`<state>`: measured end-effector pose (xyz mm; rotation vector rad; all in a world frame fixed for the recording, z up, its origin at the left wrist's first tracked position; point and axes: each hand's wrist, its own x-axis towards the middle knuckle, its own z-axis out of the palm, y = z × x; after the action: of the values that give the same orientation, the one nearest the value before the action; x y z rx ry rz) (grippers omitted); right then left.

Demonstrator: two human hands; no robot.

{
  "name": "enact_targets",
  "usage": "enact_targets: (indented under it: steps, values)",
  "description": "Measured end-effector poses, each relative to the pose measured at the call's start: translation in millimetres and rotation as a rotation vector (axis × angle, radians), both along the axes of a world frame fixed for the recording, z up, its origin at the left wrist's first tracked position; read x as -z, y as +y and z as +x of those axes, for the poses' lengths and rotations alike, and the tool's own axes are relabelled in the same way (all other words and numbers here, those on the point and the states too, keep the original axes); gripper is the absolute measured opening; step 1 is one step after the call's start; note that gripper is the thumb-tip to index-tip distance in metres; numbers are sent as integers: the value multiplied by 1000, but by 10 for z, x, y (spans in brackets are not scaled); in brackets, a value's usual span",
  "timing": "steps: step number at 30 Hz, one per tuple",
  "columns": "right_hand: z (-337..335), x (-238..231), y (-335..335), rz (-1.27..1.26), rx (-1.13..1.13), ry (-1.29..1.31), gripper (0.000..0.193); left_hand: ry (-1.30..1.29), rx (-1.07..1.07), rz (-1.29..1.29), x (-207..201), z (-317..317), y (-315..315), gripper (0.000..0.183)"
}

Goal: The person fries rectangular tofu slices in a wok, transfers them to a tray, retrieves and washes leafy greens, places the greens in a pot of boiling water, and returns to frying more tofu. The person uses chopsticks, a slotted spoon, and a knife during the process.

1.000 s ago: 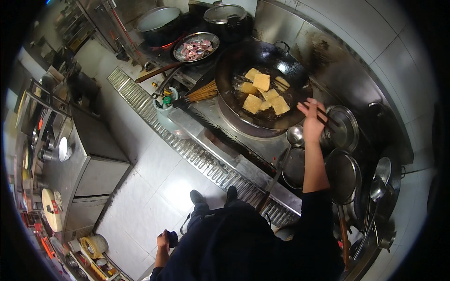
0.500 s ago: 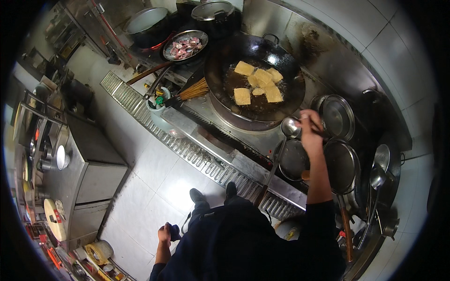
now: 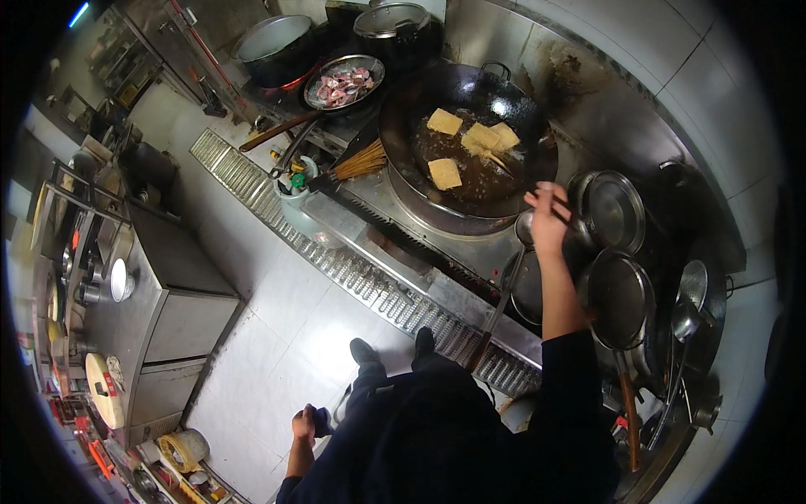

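My right hand (image 3: 549, 220) is closed round thin dark sticks that look like long chopsticks (image 3: 573, 216), just off the near-right rim of a large black wok (image 3: 406, 160). Several flat golden squares, perhaps tofu (image 3: 445, 174), sit in dark bubbling oil in it. A pale piece or stick end (image 3: 495, 158) shows beside the middle squares; blur hides which. Under my right hand lies a steel ladle (image 3: 502, 302), its handle toward me. Low at my left side, my left hand (image 3: 305, 424) is closed on a small dark blue thing (image 3: 321, 422) whose kind I cannot make out.
Left of the wok are a bamboo brush (image 3: 361, 160) and a strainer of pink raw pieces (image 3: 342, 86). Two big pots (image 3: 273, 42) stand behind. Round pans (image 3: 620, 298) and a skimmer (image 3: 693, 281) crowd the right side. A metal grate (image 3: 336, 259) edges the stove.
My right hand has moved slightly left and up toward the wok. The squares at the wok's near right have shifted away, and fewer show apart. The whole view has moved a little.
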<state>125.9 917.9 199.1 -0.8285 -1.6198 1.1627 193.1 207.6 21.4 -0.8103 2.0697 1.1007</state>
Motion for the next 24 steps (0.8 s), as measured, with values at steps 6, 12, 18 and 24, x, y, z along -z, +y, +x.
enact_targets:
  steps: [6,12,18,24]
  values:
    - [428,-88,412,-363,184,390,25,14,-3,-5,115,-42,18,44]
    - [630,-231,166,-35,96,153,23,-2,-10,0,142,-29,-44,45]
    - [-39,-188,-181,645,-274,-317,16,18,-48,26,160,53,-50,44]
    - [-696,11,-48,556,-383,-348,12,34,-107,-3,143,195,-31,43]
